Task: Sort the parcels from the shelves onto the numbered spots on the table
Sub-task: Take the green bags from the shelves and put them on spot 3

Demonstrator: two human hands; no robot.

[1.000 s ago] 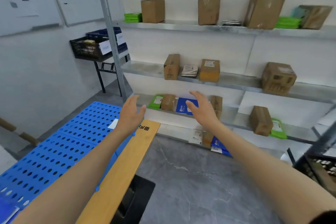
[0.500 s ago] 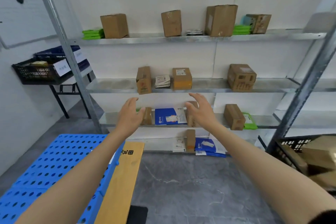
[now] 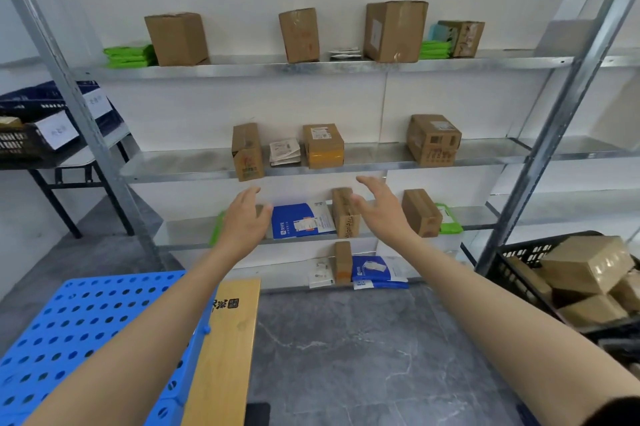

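Observation:
Metal shelves (image 3: 194, 166) on the white wall hold brown cardboard parcels, green packets and blue envelopes. Both my arms reach toward the third shelf down. My left hand (image 3: 244, 221) is open in front of a small brown box that it mostly hides. My right hand (image 3: 379, 207) is open next to an upright narrow brown box (image 3: 343, 218). Between the hands lies a blue envelope (image 3: 298, 221). Neither hand holds anything. The blue perforated table (image 3: 86, 328) with a wooden edge board (image 3: 228, 349) is at lower left.
A black crate (image 3: 512, 263) of brown boxes stands at right on the floor side. Black and blue baskets (image 3: 20, 141) sit on a small table at left. Grey shelf uprights (image 3: 79, 121) rise left and right. A grey floor lies between table and shelves.
The view has turned right and moved closer to the shelves. Both hands stay open and have risen toward the third shelf, now nearer the parcels there.

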